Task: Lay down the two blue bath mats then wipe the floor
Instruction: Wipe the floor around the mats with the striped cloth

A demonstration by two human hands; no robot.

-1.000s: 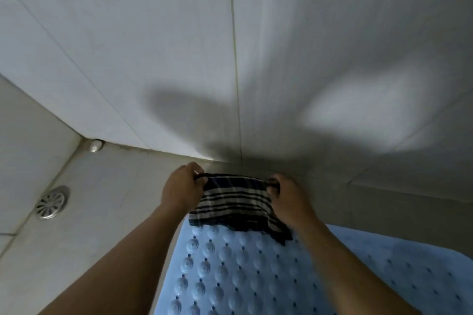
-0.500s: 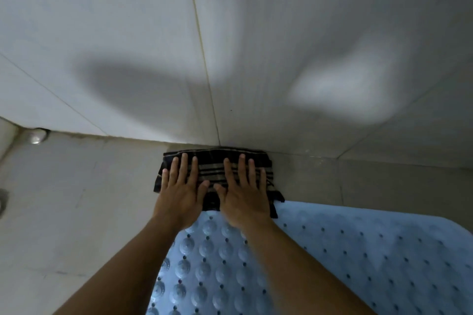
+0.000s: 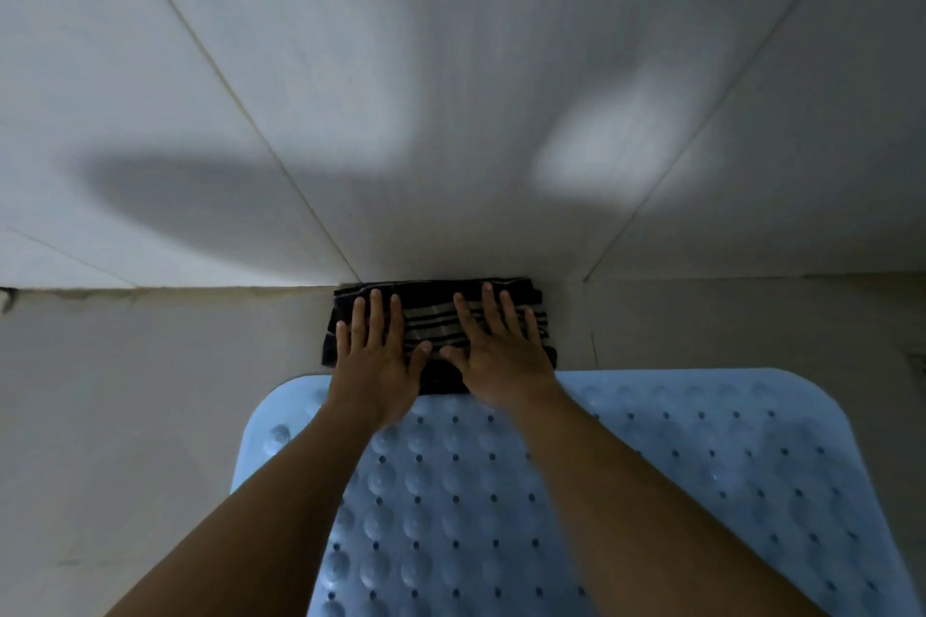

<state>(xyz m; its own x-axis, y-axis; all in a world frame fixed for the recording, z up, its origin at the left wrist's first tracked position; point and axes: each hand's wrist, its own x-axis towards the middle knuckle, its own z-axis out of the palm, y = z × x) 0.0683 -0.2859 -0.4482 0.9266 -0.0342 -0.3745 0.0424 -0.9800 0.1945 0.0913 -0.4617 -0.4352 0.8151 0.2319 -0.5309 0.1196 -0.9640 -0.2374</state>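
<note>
A dark striped cloth (image 3: 435, 322) lies folded on the pale floor tiles (image 3: 150, 416), pushed up against the foot of the wall. My left hand (image 3: 373, 356) and my right hand (image 3: 498, 356) both press flat on it, palms down with the fingers spread. A light blue bath mat (image 3: 701, 466) with round bumps and small holes lies flat on the floor beneath my forearms, and its far edge meets the cloth. Only one mat is in view.
The tiled wall (image 3: 451, 90) rises straight ahead, with shadows and a bright patch on it. Bare floor tiles stretch to the left and right of the mat.
The cloth went from being held up by both hands to lying on the floor under flat palms. It now sits further along the wall, and the drain has left the view.
</note>
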